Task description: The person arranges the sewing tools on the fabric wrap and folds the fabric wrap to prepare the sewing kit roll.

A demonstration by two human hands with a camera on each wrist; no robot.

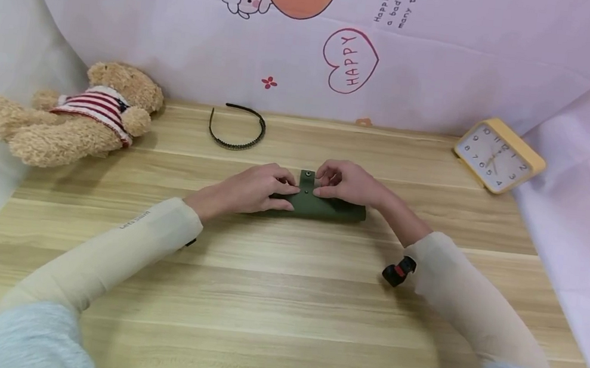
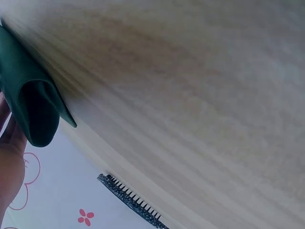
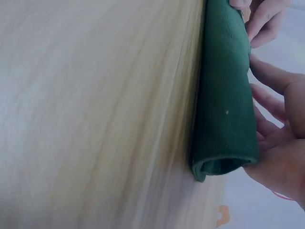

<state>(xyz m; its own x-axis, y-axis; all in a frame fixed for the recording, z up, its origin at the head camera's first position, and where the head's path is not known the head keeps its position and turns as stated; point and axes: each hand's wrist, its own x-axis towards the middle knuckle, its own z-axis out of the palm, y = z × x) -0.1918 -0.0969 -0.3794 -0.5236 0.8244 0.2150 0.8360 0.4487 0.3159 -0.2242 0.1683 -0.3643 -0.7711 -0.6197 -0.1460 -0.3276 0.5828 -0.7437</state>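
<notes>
A dark green soft case (image 1: 332, 210) lies on the table, rolled into a tube. A short strap (image 1: 307, 181) with a metal snap stands out from its far side at the middle. My left hand (image 1: 262, 188) grips the case just left of the strap, thumb along the front. From the right, my right hand (image 1: 346, 182) holds it with the thumb tip beside the strap and the other fingers curled behind. Both wrist views show a hollow end of the green tube (image 2: 40, 112), (image 3: 226, 109). The left fingers are mostly hidden behind the case in the left wrist view.
Behind the case lies a black headband (image 1: 264, 130). A teddy bear (image 1: 76, 128) in a striped shirt lies at the far left. A yellow alarm clock (image 1: 500, 156) stands at the far right. Printed white cloth (image 1: 180, 40) hangs along the table's back edge.
</notes>
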